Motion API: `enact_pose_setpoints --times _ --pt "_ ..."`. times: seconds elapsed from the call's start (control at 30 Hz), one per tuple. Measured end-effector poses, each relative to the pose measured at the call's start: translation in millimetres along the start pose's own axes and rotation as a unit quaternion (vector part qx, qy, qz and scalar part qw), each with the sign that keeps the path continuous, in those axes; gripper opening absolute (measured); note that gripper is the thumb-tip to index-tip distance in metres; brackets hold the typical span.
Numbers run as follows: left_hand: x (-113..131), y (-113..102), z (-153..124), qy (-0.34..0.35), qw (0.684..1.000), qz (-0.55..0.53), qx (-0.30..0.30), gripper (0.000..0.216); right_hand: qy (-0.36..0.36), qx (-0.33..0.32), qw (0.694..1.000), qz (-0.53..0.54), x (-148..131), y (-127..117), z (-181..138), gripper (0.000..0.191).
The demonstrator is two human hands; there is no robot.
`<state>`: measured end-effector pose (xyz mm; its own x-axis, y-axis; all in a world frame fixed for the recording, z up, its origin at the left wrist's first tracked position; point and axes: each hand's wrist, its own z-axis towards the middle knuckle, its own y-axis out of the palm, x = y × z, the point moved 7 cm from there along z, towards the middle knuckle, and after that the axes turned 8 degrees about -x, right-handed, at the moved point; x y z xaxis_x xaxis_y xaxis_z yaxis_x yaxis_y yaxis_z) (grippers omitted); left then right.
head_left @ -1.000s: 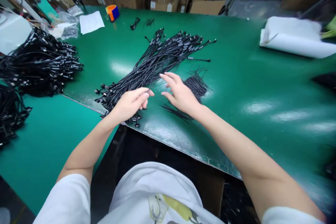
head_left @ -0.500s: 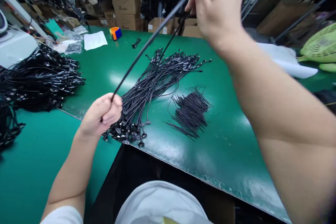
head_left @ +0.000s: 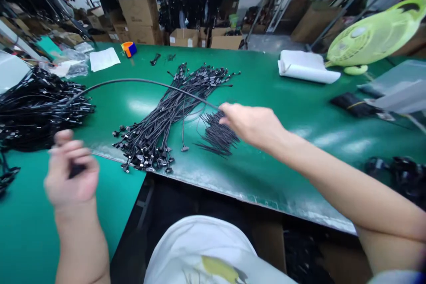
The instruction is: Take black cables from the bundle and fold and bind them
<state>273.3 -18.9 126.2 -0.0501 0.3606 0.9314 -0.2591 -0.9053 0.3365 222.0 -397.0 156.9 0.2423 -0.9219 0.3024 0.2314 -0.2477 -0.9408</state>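
Observation:
A black cable (head_left: 143,80) arcs over the green table between my two hands. My right hand (head_left: 253,125) is closed on one end of it, low over a heap of short black cable ties (head_left: 219,136). At the left, my left hand (head_left: 71,168) is raised with curled fingers and blurred by motion. A dark piece shows in its palm, and the cable's other end runs down toward its fingertips against the dark pile behind. Between the hands lies a bundle of black cables (head_left: 169,113), with flat connectors at its near end.
A larger pile of black cables (head_left: 43,106) lies at the left. Along the back are a paper sheet (head_left: 104,59), an orange and blue tape roll (head_left: 129,49) and a white roll (head_left: 306,67). A green fan (head_left: 369,37) stands at the right. Cartons (head_left: 140,17) stand beyond the table.
My right hand has come down from high up to just above the table. My left hand has moved left and slightly down. The cable, taut before, now bends in an arc.

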Motion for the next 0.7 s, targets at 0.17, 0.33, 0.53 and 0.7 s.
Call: enact_pose_setpoints --times 0.17,0.33,0.53,0.7 --pt "-95.8 153.4 -25.1 -0.118 0.928 0.211 -0.284 0.035 -0.166 0.000 0.979 0.115 -76.9 -5.6 -75.1 0.034" --pt "-149.6 203.2 -74.1 -0.297 0.856 0.033 -0.422 0.043 -0.022 -0.012 0.995 0.099 -27.0 5.9 -103.3 0.044" --pt "-146.9 195.6 -65.0 -0.362 0.866 -0.084 -0.335 0.039 0.086 -0.043 0.964 0.250 19.3 64.2 -140.3 0.039" --pt "-133.5 154.4 -44.0 -0.332 0.928 -0.094 -0.139 0.033 0.100 -0.030 0.926 0.363 16.2 100.2 -163.0 0.031"
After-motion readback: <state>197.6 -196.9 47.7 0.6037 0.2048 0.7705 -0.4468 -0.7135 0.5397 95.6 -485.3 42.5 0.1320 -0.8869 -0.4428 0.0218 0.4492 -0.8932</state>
